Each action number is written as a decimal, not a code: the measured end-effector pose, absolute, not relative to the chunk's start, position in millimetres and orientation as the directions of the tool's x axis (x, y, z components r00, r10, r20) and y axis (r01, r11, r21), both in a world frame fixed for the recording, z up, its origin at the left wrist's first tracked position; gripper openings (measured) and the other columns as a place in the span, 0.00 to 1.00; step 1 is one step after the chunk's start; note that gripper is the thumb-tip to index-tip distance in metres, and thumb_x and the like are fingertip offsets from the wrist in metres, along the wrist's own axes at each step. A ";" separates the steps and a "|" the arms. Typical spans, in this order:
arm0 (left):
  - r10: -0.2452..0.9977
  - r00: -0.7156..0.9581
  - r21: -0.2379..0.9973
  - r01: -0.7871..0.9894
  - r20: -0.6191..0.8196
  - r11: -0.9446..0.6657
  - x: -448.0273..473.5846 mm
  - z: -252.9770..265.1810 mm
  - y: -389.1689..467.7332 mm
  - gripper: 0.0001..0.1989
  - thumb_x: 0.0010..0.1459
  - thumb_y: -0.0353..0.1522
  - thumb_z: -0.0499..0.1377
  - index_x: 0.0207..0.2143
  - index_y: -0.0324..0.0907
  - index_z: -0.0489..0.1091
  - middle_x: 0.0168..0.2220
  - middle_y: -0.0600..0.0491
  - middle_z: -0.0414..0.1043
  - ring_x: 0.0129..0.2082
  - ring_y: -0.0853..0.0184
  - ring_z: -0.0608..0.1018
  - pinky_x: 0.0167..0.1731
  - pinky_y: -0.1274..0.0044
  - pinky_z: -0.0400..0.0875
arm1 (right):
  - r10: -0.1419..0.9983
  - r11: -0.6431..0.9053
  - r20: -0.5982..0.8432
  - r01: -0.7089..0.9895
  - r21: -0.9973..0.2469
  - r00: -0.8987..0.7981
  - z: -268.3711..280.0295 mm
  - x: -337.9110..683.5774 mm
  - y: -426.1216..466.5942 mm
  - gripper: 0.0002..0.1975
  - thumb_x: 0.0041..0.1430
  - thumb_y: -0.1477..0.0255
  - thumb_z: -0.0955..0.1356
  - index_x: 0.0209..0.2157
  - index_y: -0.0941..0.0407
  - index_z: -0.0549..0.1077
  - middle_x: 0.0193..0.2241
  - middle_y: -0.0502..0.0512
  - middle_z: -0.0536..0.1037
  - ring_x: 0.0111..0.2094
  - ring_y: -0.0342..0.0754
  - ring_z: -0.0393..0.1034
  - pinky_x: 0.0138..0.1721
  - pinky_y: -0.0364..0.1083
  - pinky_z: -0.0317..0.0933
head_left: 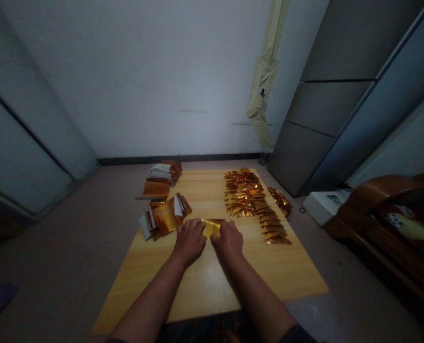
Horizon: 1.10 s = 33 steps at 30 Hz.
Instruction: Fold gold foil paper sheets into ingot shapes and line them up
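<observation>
Between my two hands lies a gold foil sheet [212, 228], low over the middle of the wooden table [204, 286]. My left hand [191, 240] pinches its left end, fingers curled. On the right end, my right hand [229, 239] is closed in the same way, thumb toward the near edge. Just left of my left hand sits a loose stack of gold foil sheets [163, 218], some showing white-grey backs. Rows of folded gold foil pieces [243, 193] lie overlapped to the right, with a further line of them [274, 228] running toward me.
Another stack of foil sheets [156, 188] rests at the table's far left corner. More folded foil [280, 201] is in a heap beyond the right edge. A grey refrigerator [315, 105], a white box [322, 207] and a wooden seat [394, 209] stand to the right.
</observation>
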<state>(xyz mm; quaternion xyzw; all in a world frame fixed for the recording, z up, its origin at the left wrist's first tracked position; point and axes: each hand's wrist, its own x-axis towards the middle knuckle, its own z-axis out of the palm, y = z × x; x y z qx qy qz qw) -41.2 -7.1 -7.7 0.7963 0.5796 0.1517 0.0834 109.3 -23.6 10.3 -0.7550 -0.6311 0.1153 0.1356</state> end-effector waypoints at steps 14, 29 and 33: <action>0.941 0.325 0.317 0.886 0.092 -0.337 -50.6 -13.4 -0.4 0.25 0.56 0.28 0.51 0.55 0.52 0.66 0.58 0.53 0.65 0.57 0.61 0.63 0.53 0.66 0.55 | 0.978 -0.114 0.065 0.776 -0.620 0.196 -6.6 139.9 -22.7 0.15 0.45 0.84 0.59 0.33 0.56 0.69 0.34 0.52 0.68 0.32 0.43 0.64 0.32 0.40 0.52; 0.934 0.325 0.338 0.871 0.150 -0.357 -48.7 -9.0 -5.7 0.24 0.54 0.32 0.57 0.55 0.50 0.67 0.56 0.51 0.67 0.56 0.58 0.64 0.54 0.65 0.56 | 0.983 0.184 0.111 0.850 -0.493 -0.148 14.3 147.4 -35.9 0.18 0.54 0.73 0.67 0.47 0.49 0.74 0.59 0.53 0.62 0.52 0.48 0.64 0.48 0.42 0.59; 0.933 0.319 0.319 0.878 0.166 -0.357 -49.5 -11.0 -5.2 0.22 0.57 0.35 0.57 0.55 0.50 0.67 0.56 0.51 0.67 0.56 0.58 0.65 0.54 0.65 0.57 | 0.964 0.266 0.075 0.886 -0.379 -0.257 16.0 149.0 -34.0 0.10 0.59 0.70 0.66 0.43 0.49 0.75 0.56 0.52 0.65 0.52 0.48 0.62 0.47 0.42 0.60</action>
